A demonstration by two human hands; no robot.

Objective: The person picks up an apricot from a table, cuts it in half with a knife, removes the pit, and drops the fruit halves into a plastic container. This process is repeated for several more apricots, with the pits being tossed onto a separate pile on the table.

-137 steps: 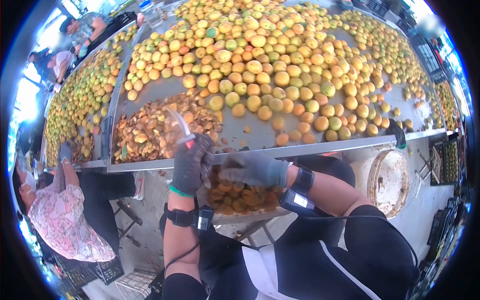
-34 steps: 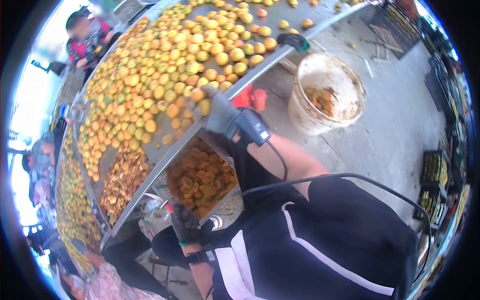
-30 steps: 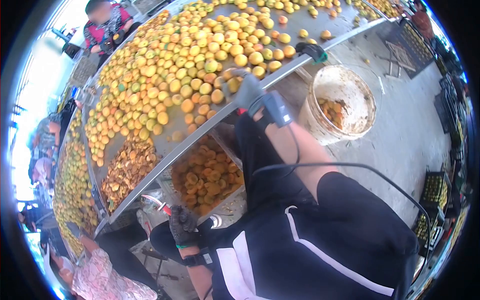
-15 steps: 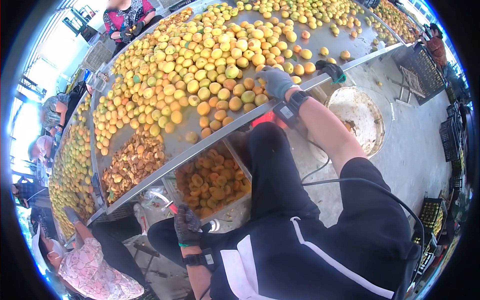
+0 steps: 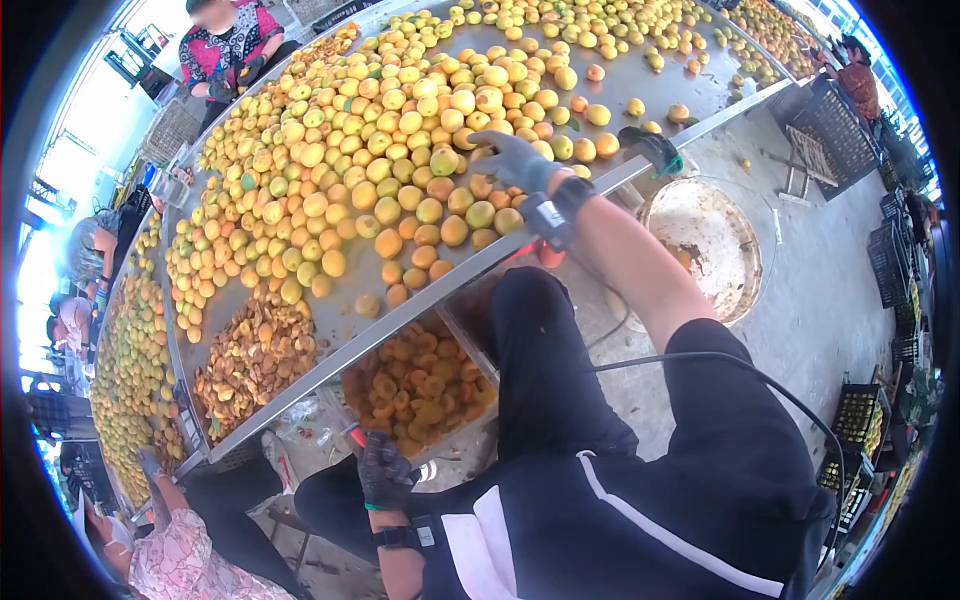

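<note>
My right hand (image 5: 515, 162), in a grey glove, reaches over the metal table's front rail (image 5: 400, 310) to the heap of yellow-orange apricots (image 5: 410, 125). Its fingers are spread and touch or hover just above the fruit; nothing is held. My left hand (image 5: 385, 472), in a dark glove, is closed around a knife with a red handle (image 5: 357, 434), low by my lap. The knife's blade is hard to make out. Just above that hand is a crate of apricot halves (image 5: 425, 385). A pile of flattened apricot pieces (image 5: 255, 355) lies on the table at the left.
A dirty white bucket (image 5: 705, 245) stands right of my knee, with a dark glove (image 5: 650, 150) on the table edge above. A cable crosses my right arm. Co-workers sit at the upper left (image 5: 225, 50), lower left (image 5: 185, 555) and far right (image 5: 857, 80). Black crates (image 5: 830, 135) stand at right.
My right hand has moved left over the apricots and its fingers have spread. My left hand stays on the knife, whose blade shows less. The whole view has shifted slightly.
</note>
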